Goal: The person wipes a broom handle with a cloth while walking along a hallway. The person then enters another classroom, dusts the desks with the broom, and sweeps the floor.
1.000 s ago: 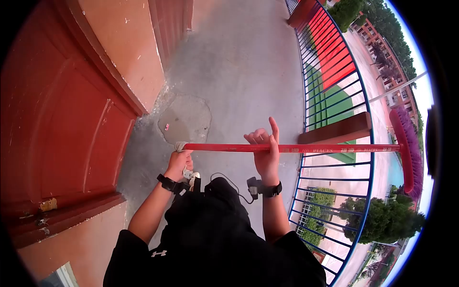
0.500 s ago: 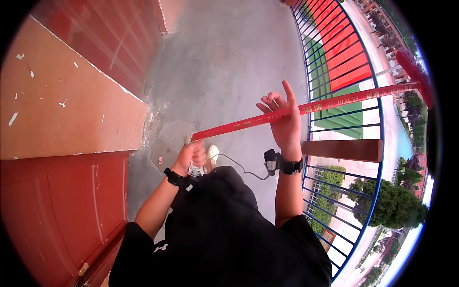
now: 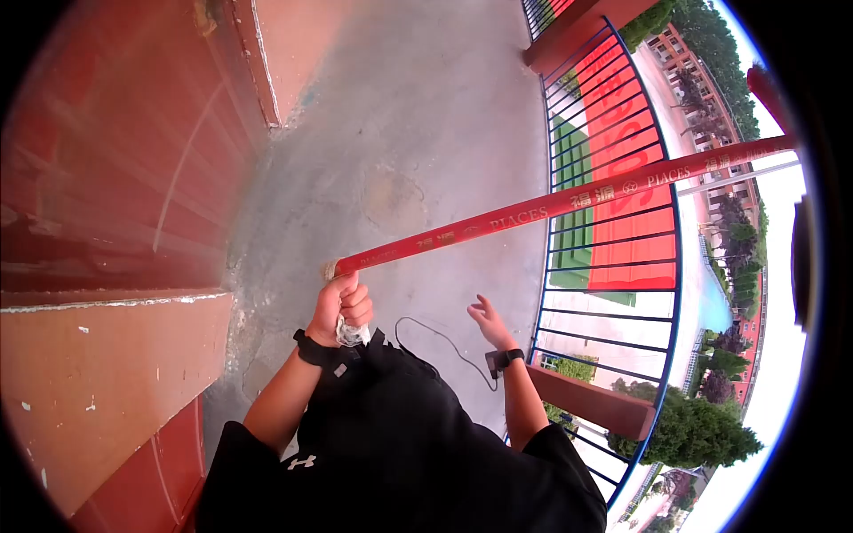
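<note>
1. Red broom handle [image 3: 520, 217], slanting across the blue railing [image 3: 680, 240], with its red broom head [image 3: 771, 99] appearing past the railing at the edge of view.
2. Could tip, swing or drop beyond the railing, judging by the support at one end only and the long overhang.
3. Could also knock the railing if twisted at the wrist.
4. Left hand [image 3: 345, 306], well inward of the railing: fingers curled tight around the handle's end, beside pale cord [image 3: 330, 269]; exact grip on the cord hidden.
5. Right hand [image 3: 491, 322], nearer the railing: fingers loosely spread, touching nothing.
</note>
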A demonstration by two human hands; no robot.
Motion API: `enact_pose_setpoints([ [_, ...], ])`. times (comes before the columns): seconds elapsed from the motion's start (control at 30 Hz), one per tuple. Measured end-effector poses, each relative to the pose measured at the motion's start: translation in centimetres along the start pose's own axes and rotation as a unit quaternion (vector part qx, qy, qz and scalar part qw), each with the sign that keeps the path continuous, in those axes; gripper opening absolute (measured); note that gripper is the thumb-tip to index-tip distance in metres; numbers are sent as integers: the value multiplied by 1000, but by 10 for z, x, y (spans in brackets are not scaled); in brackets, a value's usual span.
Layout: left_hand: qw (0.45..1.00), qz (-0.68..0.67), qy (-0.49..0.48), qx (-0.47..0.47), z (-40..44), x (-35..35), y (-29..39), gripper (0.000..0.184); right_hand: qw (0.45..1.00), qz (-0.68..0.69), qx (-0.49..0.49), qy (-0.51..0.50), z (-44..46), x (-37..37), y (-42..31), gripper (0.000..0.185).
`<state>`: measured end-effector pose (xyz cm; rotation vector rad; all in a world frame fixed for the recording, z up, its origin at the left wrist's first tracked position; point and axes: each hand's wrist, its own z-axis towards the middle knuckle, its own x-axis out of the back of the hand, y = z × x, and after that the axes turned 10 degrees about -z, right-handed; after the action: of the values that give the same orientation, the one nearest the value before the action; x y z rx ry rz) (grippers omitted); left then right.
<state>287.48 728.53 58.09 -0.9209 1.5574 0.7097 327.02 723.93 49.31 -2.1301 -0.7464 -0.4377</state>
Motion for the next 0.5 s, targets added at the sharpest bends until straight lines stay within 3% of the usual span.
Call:
enact_pose_setpoints([
  [0.03, 1000, -3, -19, 4, 32, -12, 18, 43, 996, -74, -51, 3, 17, 1, 25, 70],
  [0.1, 998, -8, -47, 27, 87, -33, 42, 43, 998, -10, -63, -23, 51, -1, 71, 66],
  [0.23, 992, -30, -72, 97, 209, -59, 70, 42, 992, 127, 8, 27, 119, 57, -45, 52],
  [0.33, 993, -42, -73, 85, 321, -75, 96, 41, 975, 185, 101, 75, 210, 130, -153, 41],
  [0.43, 983, -53, -151, 88, 440, -99, 120, 42, 946, 247, 192, 89, 309, 215, -234, 42],
  [0.5, 986, -77, -134, 69, 517, -114, 126, 42, 911, 298, 273, 76, 374, 284, -289, 46],
])
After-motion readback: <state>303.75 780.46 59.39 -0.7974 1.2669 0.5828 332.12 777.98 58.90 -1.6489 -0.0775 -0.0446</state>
